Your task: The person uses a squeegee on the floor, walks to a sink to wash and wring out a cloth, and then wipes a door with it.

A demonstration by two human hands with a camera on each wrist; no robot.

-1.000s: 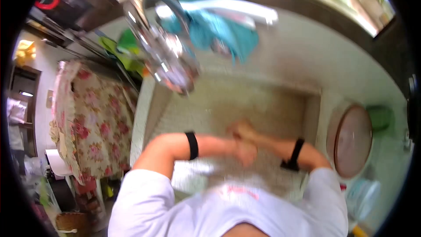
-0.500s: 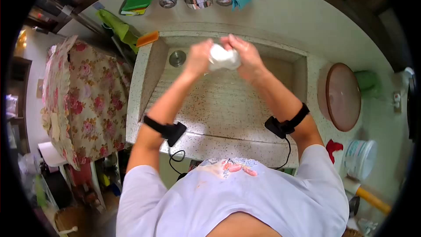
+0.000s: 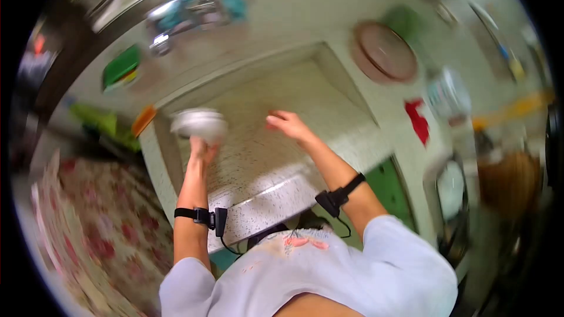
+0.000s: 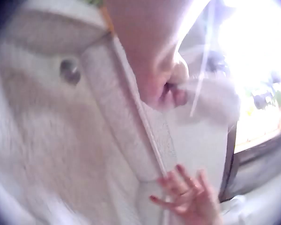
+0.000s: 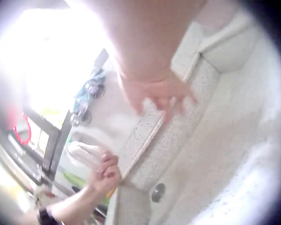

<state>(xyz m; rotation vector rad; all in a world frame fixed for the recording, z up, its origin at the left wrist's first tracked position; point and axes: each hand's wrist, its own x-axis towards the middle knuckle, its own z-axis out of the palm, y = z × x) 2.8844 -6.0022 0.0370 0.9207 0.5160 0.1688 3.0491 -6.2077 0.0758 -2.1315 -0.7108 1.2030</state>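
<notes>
1. Nearest is the shirt [image 3: 317, 264], then a black strap on each forearm, left [image 3: 202, 217] and right [image 3: 341, 195].
2. Beyond them runs the front ledge of the sink [image 3: 276, 202], pale and speckled.
3. The left hand [image 3: 203, 150] reaches over the sink's left side. In the right wrist view its fingers are curled in, gripping the edge of the white thing [image 3: 198, 123]; the left wrist view is too blurred to show each finger.
4. The white thing is just beyond that hand, away from the body and touching it, above the sink's left part. In the head view its long axis runs roughly side to side, across the line of the forearm. Blur hides whether it is a bowl or bunched cloth.
5. The right hand [image 3: 289, 125] is well apart, to the right of the white thing with a gap between. Its fingers are spread in both wrist views, and nothing shows in its grasp. The left hand is plainly the nearer one.
6. At the sink's left corner sits an orange block [image 3: 144, 120]; right of the sink are a red cloth [image 3: 417, 120] and, farther off, a pink basin [image 3: 386, 53].
7. Farthest, by the wall, are a green box [image 3: 121, 66] and blurred taps [image 3: 161, 44].
</notes>
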